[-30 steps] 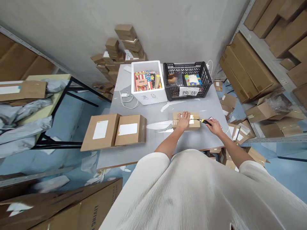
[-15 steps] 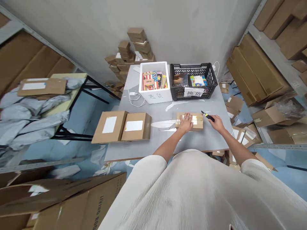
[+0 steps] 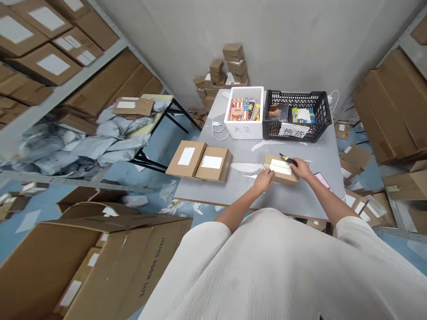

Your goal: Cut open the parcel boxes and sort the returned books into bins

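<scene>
On the grey table [image 3: 247, 191] a small cardboard box [image 3: 288, 179] with a white label lies in front of me, slightly turned. My left hand [image 3: 264, 180] grips its near left corner, fingers bent around the edge. In my right hand [image 3: 302, 169] is a box cutter [image 3: 288, 159] with a black and yellow handle. Its tip points up and left above the box's far side, and that hand is close to the box's right end. A phone [image 3: 323, 182] with a pink screen lies right of the box, partly behind my right forearm.
Two labelled cardboard boxes [image 3: 213, 163] stand at the table's left. At the back are a white foam box [image 3: 245, 130] and a black crate [image 3: 296, 131], both holding books. A side table [image 3: 147, 129] bears grey parcels. A large open carton [image 3: 147, 262] stands at lower left.
My view has turned left. My left hand has gone from the box's top to its near left corner. The box has rotated a little, and the box cutter, lifted from its seam, is now over it.
</scene>
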`<state>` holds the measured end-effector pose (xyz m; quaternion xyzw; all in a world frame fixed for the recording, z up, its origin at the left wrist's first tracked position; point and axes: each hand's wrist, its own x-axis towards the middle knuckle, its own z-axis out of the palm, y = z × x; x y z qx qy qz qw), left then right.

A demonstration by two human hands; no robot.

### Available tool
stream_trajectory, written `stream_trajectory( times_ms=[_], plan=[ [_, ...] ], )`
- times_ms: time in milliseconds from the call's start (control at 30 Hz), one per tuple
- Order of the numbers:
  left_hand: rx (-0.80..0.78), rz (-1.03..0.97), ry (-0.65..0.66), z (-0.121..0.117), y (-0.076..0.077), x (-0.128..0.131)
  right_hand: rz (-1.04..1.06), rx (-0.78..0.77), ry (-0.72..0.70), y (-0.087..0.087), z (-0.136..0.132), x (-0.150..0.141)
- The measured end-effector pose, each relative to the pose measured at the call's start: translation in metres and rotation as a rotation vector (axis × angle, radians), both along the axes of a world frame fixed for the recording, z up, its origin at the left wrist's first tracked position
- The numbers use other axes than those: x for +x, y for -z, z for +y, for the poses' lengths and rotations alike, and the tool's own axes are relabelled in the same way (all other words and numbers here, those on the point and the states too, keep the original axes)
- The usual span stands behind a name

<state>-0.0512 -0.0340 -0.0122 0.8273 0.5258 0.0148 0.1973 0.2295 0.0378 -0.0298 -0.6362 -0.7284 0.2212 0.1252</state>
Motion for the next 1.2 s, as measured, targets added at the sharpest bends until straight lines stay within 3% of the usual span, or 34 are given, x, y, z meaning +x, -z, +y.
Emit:
stream_trajectory(
  times_ms=[167, 367, 533, 700, 800, 967, 1100, 1200],
  plan=[
    [0.022, -0.005, -0.036, 0.009, -0.002, -0.001, 0.005, -0.038, 0.071, 0.001, -0.011, 0.004],
    [0.034, -0.038, -0.087, 0.027, 0.003, -0.005, 0.142, -0.072, 0.093, 0.009, -0.058, -0.011],
    [-0.006, -0.094, -0.014, 0.045, 0.005, -0.001, 0.362, -0.166, 0.165, 0.010, -0.084, -0.025],
    [0.011, -0.026, -0.068, 0.053, -0.002, 0.018, 0.458, -0.182, 0.223, 0.005, -0.077, -0.020],
    [-0.034, -0.001, -0.133, 0.045, -0.005, 0.039, 0.461, -0.148, 0.276, 0.004, -0.067, -0.013],
    [-0.038, 0.007, -0.087, 0.027, -0.006, 0.068, 0.456, -0.122, 0.324, 0.003, -0.054, -0.007],
    [-0.053, 0.050, -0.076, 0.023, -0.005, 0.070, 0.463, -0.110, 0.349, 0.003, -0.049, -0.006],
    [-0.063, 0.051, 0.062, 0.031, -0.004, 0.055, 0.460, -0.073, 0.373, 0.003, -0.048, -0.005]
  ],
)
